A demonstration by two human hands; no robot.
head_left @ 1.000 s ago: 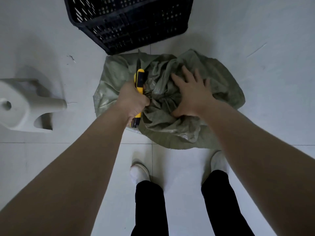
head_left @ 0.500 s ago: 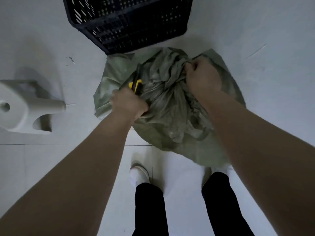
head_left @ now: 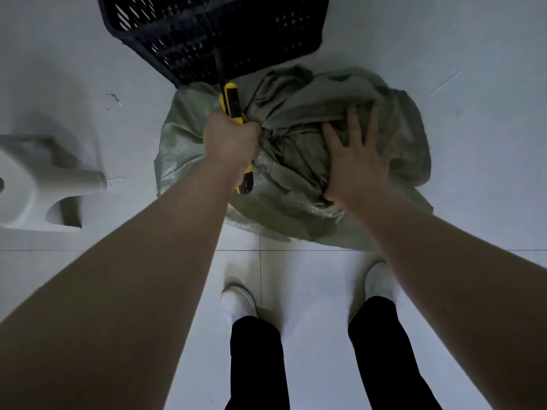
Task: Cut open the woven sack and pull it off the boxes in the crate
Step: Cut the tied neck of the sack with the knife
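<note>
The woven sack (head_left: 296, 184), grey-green and heavily crumpled, lies in a heap on the pale tiled floor (head_left: 444, 291), a little toward 1 o'clock from the middle of the view. Its far edge reaches the near wall of the black slatted crate (head_left: 213, 34), which stands at the sack's 12 o'clock and is cut off by the top of the picture.

The left grip (head_left: 231, 140), a bare hand, is clenched round the handle of a yellow-and-black utility knife (head_left: 232, 102) at the sack's 10 o'clock side. The knife's butt sticks out below the fist toward 6 o'clock. Its dark blade is slid out and points to 12 o'clock, crossing in front of the crate wall. The fist sits against a gathered knot of sack cloth.

The right grip (head_left: 358, 161) is released: it lies flat on top of the heap at the left grip's 3 o'clock, fingers spread and pressing the folds down. The two are near but apart, with bunched cloth between them.

At 9 o'clock from the sack a white plastic stool (head_left: 38, 184) lies tipped on its side, well apart from it. At 6 o'clock stand the person's two feet in white shoes (head_left: 238, 300) and black trousers (head_left: 257, 365), just short of the sack's near edge
</note>
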